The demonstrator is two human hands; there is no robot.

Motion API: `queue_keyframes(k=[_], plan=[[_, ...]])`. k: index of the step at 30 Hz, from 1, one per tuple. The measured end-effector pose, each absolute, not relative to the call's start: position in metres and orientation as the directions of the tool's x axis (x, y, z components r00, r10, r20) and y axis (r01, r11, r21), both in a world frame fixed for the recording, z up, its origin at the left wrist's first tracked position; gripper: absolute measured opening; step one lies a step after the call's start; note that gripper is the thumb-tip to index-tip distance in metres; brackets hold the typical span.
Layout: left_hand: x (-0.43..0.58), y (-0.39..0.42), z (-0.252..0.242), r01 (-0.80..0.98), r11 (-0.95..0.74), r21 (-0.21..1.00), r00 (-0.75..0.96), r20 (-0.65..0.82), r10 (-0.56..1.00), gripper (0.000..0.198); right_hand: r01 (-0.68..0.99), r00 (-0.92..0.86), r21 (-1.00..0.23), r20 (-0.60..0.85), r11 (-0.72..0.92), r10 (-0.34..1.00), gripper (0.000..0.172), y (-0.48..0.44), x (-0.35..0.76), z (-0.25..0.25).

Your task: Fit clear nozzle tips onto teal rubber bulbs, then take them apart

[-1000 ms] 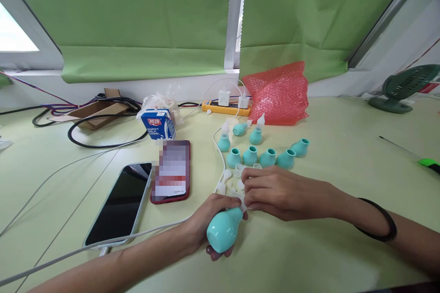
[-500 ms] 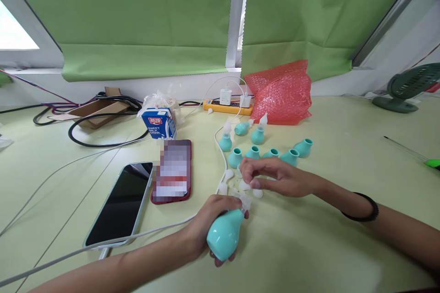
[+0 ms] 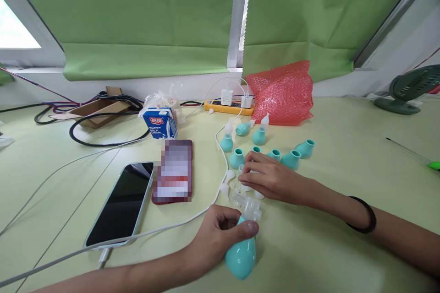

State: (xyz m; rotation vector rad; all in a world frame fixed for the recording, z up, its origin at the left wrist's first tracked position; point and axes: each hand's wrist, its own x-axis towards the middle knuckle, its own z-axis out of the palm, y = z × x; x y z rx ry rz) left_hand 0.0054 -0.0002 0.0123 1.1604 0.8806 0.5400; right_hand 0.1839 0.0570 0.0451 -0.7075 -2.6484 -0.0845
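Observation:
My left hand (image 3: pixel 223 233) grips a teal squeeze bulb (image 3: pixel 241 256) of a nasal aspirator, thumb across its neck. A clear plastic fitting (image 3: pixel 252 210) stands at the bulb's narrow end, and other clear pieces lie just behind it. My right hand (image 3: pixel 271 176) is over the small parts, fingers drawn together. Beside its fingertips a clear piece (image 3: pixel 241 169) shows in part; whatever the fingers hold is hidden. White soft tips (image 3: pixel 225 190) lie to the left of that hand. Several open teal bulbs (image 3: pixel 291 159) stand behind it.
Farther back are bulbs with pale tips fitted (image 3: pixel 259 135). Two phones (image 3: pixel 120 206) lie at left, a white cable (image 3: pixel 165 228) running past them. A milk carton (image 3: pixel 160 123), yellow power strip (image 3: pixel 228 108) and red bubble wrap (image 3: pixel 282 96) sit toward the window. A green-handled screwdriver (image 3: pixel 433 165) lies far right.
My left hand has moved right with the bulb and turned it, bringing the thumb across its neck. The right hand's fingers have drawn closer together over the small parts.

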Motion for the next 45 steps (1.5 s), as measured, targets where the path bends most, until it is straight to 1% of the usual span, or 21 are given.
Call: queue_keyframes(k=[2,3,5,7,10,13,15,20,24,31,33,35,36,37,38,39,40,41,42,43,45], plan=[[0.004,0.0,0.011,0.098,0.27,0.958,0.522,-0.281,0.805,0.047,0.474,-0.734,-0.201,0.448,0.857,0.511,0.024,0.052,0.185,0.052],[0.004,0.0,0.011,0.11,0.236,0.966,0.503,-0.259,0.825,0.046,0.465,-0.711,-0.299,0.434,0.833,0.553,0.024,0.047,0.184,0.056],[0.003,-0.001,0.01,0.142,0.158,0.977,0.474,-0.207,0.856,0.045,0.476,-0.702,-0.463,0.313,0.748,0.64,0.023,0.038,0.182,0.064],[0.002,-0.002,0.01,0.184,0.072,0.98,0.468,-0.152,0.87,0.043,0.527,-0.704,-0.542,0.154,0.655,0.693,0.023,0.029,0.178,0.068],[0.002,-0.004,0.012,0.235,-0.025,0.972,0.485,-0.095,0.869,0.04,0.556,-0.71,-0.637,-0.03,0.535,0.703,0.033,0.02,0.171,0.064],[0.002,-0.005,0.013,0.277,-0.089,0.957,0.525,-0.073,0.848,0.035,0.516,-0.705,-0.773,-0.138,0.37,0.695,0.041,0.017,0.167,0.055],[0.002,-0.005,0.014,0.309,-0.176,0.935,0.557,-0.027,0.83,0.032,0.482,-0.698,-0.83,-0.17,0.28,0.696,0.04,0.015,0.165,0.051],[0.0,-0.007,0.016,0.339,-0.474,0.812,0.601,0.201,0.774,0.03,0.437,-0.679,-0.886,-0.211,0.155,0.703,0.038,0.011,0.166,0.051],[-0.001,-0.009,0.016,0.355,-0.592,0.723,0.635,0.278,0.721,0.032,0.359,-0.703,-0.933,-0.246,0.034,0.667,0.04,0.011,0.167,0.051],[-0.003,-0.007,0.017,0.362,-0.675,0.643,0.675,0.318,0.665,0.033,0.29,-0.707,-0.952,-0.28,-0.095,0.65,0.042,0.012,0.162,0.048],[-0.004,-0.008,0.019,0.335,-0.704,0.626,0.712,0.322,0.625,0.029,0.266,-0.692,-0.947,-0.317,-0.18,0.649,0.04,0.014,0.162,0.046],[-0.005,-0.009,0.021,0.276,-0.735,0.62,0.762,0.325,0.56,0.025,0.235,-0.638,-0.932,-0.361,-0.275,0.68,0.037,0.018,0.164,0.046],[-0.006,-0.009,0.022,0.249,-0.744,0.62,0.782,0.324,0.532,0.024,0.221,-0.597,-0.933,-0.359,-0.283,0.717,0.036,0.02,0.166,0.048],[-0.006,-0.01,0.023,0.234,-0.748,0.62,0.794,0.322,0.515,0.025,0.218,-0.55,-0.944,-0.327,-0.247,0.768,0.036,0.022,0.169,0.051],[-0.006,-0.01,0.024,0.231,-0.75,0.62,0.794,0.326,0.513,0.025,0.233,-0.502,-0.96,-0.255,-0.155,0.827,0.038,0.023,0.173,0.054],[-0.007,-0.01,0.025,0.236,-0.751,0.617,0.789,0.33,0.519,0.026,0.274,-0.463,-0.962,-0.145,-0.014,0.875,0.039,0.024,0.176,0.059],[-0.007,-0.01,0.025,0.238,-0.755,0.611,0.787,0.334,0.519,0.028,0.34,-0.435,-0.928,-0.014,0.15,0.9,0.041,0.025,0.179,0.063],[-0.007,-0.01,0.026,0.234,-0.76,0.607,0.789,0.338,0.513,0.029,0.423,-0.424,-0.854,0.108,0.302,0.899,0.042,0.025,0.181,0.067],[-0.007,-0.01,0.026,0.222,-0.764,0.606,0.792,0.345,0.504,0.03,0.512,-0.429,-0.749,0.202,0.421,0.881,0.043,0.026,0.182,0.07],[-0.007,-0.01,0.026,0.207,-0.765,0.61,0.794,0.352,0.496,0.03,0.597,-0.438,-0.627,0.266,0.5,0.858,0.042,0.027,0.182,0.071],[-0.005,-0.01,0.026,0.19,-0.752,0.631,0.777,0.372,0.508,0.031,0.725,-0.462,-0.404,0.314,0.558,0.829,0.038,0.03,0.181,0.067]])
